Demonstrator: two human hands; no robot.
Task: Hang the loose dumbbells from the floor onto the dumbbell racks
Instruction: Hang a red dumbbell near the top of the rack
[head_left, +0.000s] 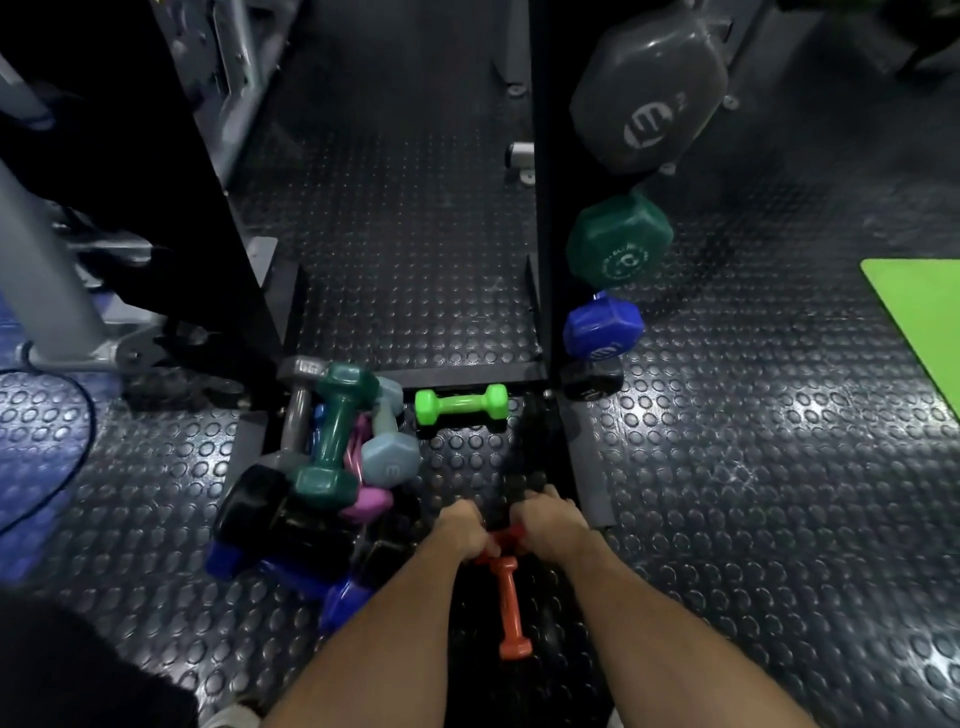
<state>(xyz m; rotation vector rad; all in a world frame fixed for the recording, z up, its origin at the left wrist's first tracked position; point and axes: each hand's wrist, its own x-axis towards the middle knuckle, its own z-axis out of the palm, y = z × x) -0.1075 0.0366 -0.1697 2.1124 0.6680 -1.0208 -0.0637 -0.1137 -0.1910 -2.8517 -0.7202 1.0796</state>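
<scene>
Both hands are down at the floor, close together over the top end of an orange dumbbell (511, 603). The left hand (460, 530) has its grip curled on the near head of it, as best I can see. The right hand (548, 522) is curled around something red or orange just beside that, maybe a second small dumbbell, though the fingers hide it and I cannot tell for sure. The orange dumbbell's handle and far head trail back between the forearms, so it looks about to be lifted.

Just ahead of the hands a bright green dumbbell (461, 404) lies crosswise on the floor, against the foot of the black rack (543, 208). To the left sits a pile of loose dumbbells (332, 467): dark green, pale grey-blue, pink, grey, black and blue ones heaped on each other.

On the rack's right side a few are already hung: a large grey one (649, 88) at the top, a green one (618, 241) below it, a blue one (602, 325) under that, and a black one (592, 384) lowest.

I'd say the job is barely a third done; most of the dumbbells remain on the studded floor (727, 493).
</scene>
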